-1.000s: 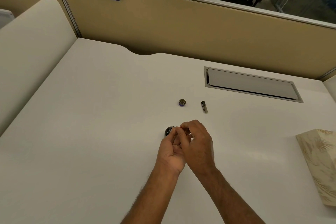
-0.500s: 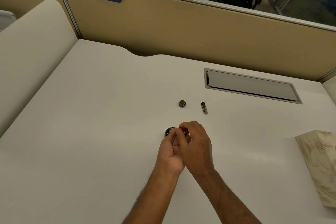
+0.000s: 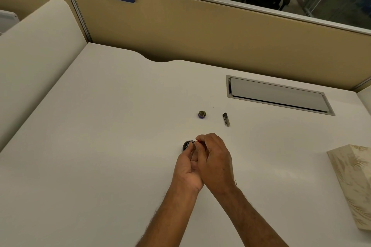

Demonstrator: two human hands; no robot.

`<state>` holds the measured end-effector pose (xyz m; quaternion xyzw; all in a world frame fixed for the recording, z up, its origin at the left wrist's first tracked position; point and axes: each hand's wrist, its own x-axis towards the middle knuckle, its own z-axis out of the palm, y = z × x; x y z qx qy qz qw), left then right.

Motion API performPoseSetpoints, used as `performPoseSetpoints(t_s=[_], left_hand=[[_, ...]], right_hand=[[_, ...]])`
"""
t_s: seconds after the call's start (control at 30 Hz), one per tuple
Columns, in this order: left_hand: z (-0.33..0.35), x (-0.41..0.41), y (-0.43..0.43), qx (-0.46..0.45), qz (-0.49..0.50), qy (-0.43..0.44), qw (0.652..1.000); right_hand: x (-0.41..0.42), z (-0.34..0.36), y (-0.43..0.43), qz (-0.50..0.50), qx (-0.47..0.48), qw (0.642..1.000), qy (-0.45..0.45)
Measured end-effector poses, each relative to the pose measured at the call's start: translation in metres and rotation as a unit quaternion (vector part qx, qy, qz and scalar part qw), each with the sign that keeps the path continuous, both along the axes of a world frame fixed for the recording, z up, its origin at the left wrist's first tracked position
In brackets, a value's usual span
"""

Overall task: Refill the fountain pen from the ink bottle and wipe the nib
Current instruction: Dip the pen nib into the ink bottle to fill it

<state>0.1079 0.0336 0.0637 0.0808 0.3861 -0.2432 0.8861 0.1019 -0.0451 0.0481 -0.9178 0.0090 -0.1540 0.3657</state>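
Observation:
A small dark ink bottle [image 3: 187,145] stands open on the white desk [image 3: 100,146], just beyond my fingertips. My left hand [image 3: 186,168] and my right hand [image 3: 214,162] are pressed together right behind it, both pinching a small pen part with a red tip [image 3: 198,141]; most of it is hidden by the fingers. The bottle's round cap [image 3: 202,114] lies further back on the desk. A dark pen cap with a clip [image 3: 226,119] lies to the right of the bottle cap.
A patterned cream tissue box [image 3: 355,184] sits at the desk's right edge. A grey cable hatch [image 3: 279,94] is set into the desk at the back right. A tan partition [image 3: 220,36] closes the far side, and a cream divider [image 3: 30,62] the left.
My hands have stayed over the ink bottle. The right fingers shifted slightly on the pen part, and a red tip now shows between them.

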Motion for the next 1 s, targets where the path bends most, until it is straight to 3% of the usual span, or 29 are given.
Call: performPoseSetpoints(t_s=[1.0], left_hand=[[0.0027,-0.0008,0.0013,0.007,0.012,0.011,1.000]], right_hand=[[0.0015,0.0039,0.0045,0.017,0.014,1.000,-0.007]])
